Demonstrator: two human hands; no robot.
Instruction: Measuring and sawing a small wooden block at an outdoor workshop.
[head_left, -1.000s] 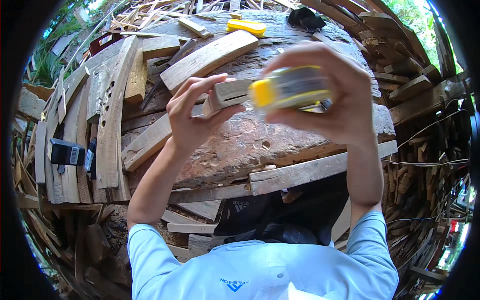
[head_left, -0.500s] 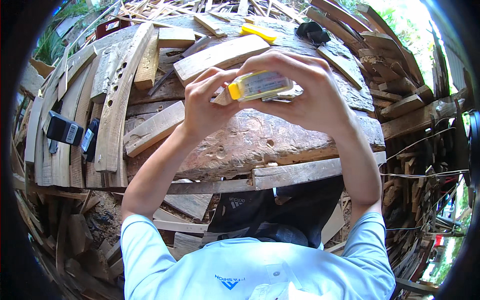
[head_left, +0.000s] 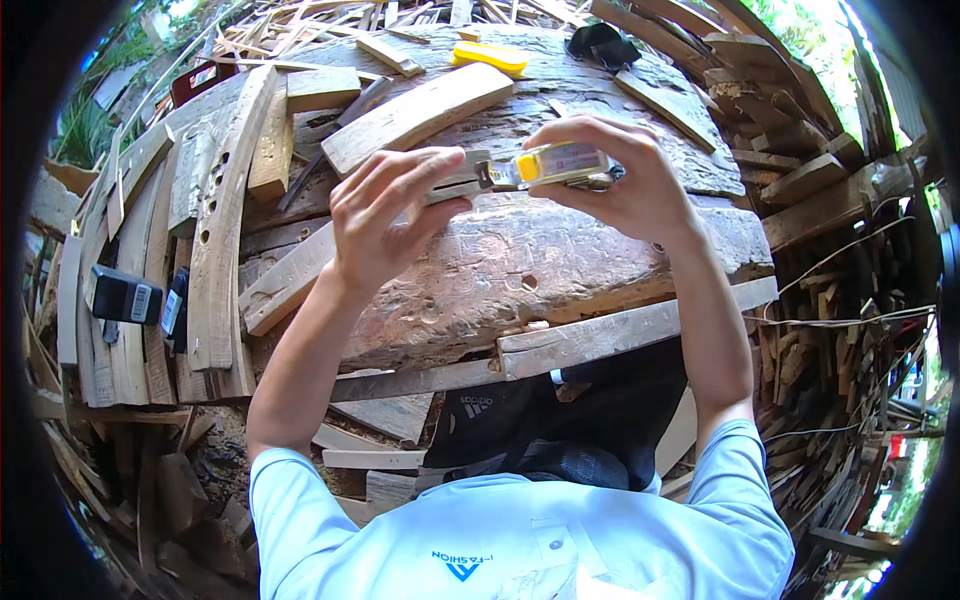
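My left hand (head_left: 388, 215) grips a small wood piece (head_left: 455, 180), partly hidden by my fingers, over the worn wooden bench (head_left: 430, 290). My right hand (head_left: 630, 180) holds a yellow and clear tape measure (head_left: 530, 168) sideways, just right of that piece. The tape's metal end (head_left: 487, 172) is at the wood's right side, with a short length of blade showing between it and the case. Whether the end is hooked on the wood I cannot tell.
Boards (head_left: 218, 230) lie along the bench's left, with two black devices (head_left: 127, 295). A thick plank (head_left: 410, 120), a yellow oblong object (head_left: 490, 55) and a black item (head_left: 600, 45) lie at the back. Scrap timber (head_left: 830, 230) is piled right; black fabric (head_left: 560, 410) hangs below.
The tape measure has moved from a large blurred position to the wood piece, then slightly right, so its metal end and a short bit of blade now show between the hands.
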